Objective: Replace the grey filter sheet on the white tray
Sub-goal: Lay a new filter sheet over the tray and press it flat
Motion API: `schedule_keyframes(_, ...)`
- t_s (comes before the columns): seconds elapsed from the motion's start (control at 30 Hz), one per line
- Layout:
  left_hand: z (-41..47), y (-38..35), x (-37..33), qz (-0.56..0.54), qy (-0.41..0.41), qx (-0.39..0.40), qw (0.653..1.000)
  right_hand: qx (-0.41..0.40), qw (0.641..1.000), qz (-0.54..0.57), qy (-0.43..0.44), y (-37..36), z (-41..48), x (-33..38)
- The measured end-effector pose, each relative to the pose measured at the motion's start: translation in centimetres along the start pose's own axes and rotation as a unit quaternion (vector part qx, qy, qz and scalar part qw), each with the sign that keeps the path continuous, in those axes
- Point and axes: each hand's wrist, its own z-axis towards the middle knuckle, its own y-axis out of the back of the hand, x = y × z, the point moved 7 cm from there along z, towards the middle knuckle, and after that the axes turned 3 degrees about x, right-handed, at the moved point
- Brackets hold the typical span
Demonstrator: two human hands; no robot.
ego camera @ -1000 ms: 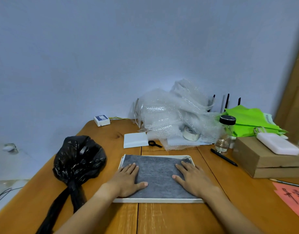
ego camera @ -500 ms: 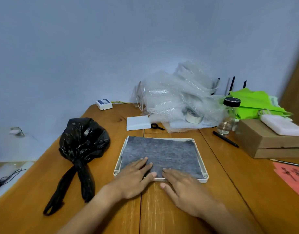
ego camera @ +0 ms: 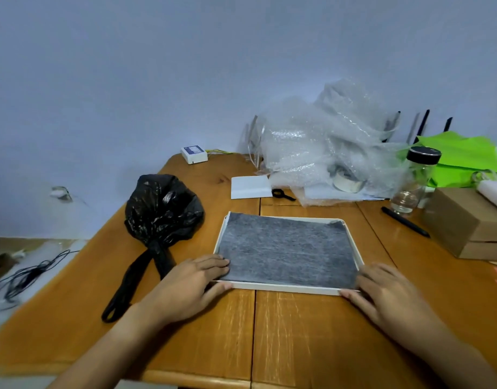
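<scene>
The white tray point(ego camera: 283, 288) lies flat on the wooden table in front of me. A grey filter sheet point(ego camera: 286, 248) fills it, lying smooth, with its far corners slightly curled at the rim. My left hand point(ego camera: 191, 287) is at the tray's near left corner, fingers resting on the sheet's edge and thumb against the front rim. At the near right corner, my right hand point(ego camera: 387, 293) covers the rim with its fingers, thumb along the front edge. Both hands clasp the tray's corners.
A tied black plastic bag point(ego camera: 160, 214) lies left of the tray. Behind it are a white card point(ego camera: 250, 187), bubble wrap point(ego camera: 325, 147) and a tape roll point(ego camera: 346, 182). A glass jar point(ego camera: 412, 183), black pen point(ego camera: 404, 221) and cardboard box point(ego camera: 471, 220) stand at right.
Both hands slid from the sheet's middle, first to the front edge, then apart to the tray's near corners. The camera view has tilted downward.
</scene>
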Motion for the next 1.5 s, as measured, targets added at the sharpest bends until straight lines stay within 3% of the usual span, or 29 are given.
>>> schedule_keyframes(0.2,-0.2,0.8,1.4,-0.078,0.026,0.029,0.996,0.002,0.998,0.057,-0.041,-0.6,-0.6,-0.5)
schedule_keyframes(0.33,-0.3,0.7,0.7,-0.088,0.012,0.024,0.996,0.042,0.993,0.083,-0.072,-0.8,-1.0,-0.8)
schedule_keyframes(0.5,0.3,1.8,1.1,-0.188,0.050,-0.001,0.981,0.139,0.986,0.065,-0.062,-0.5,-0.1,0.0)
schedule_keyframes(0.77,9.1,3.1,0.4,-0.010,-0.011,-0.045,0.999,0.103,0.986,0.107,-0.072,-1.1,7.8,0.7)
schedule_keyframes(0.9,13.1,0.7,0.1,0.069,-0.015,-0.018,0.997,0.141,0.980,0.120,-0.066,-4.5,11.5,1.7)
schedule_keyframes(1.13,13.8,-2.3,0.2,0.118,-0.032,0.009,0.992,0.209,0.970,0.111,-0.046,-8.1,13.1,2.6)
schedule_keyframes(1.37,13.4,-1.8,0.5,0.103,0.001,-0.050,0.993,0.185,0.972,0.127,-0.070,-8.5,12.5,1.4)
schedule_keyframes(1.5,13.2,-1.6,1.1,0.109,0.058,-0.053,0.991,0.122,0.984,0.052,-0.116,-7.5,12.2,-0.2)
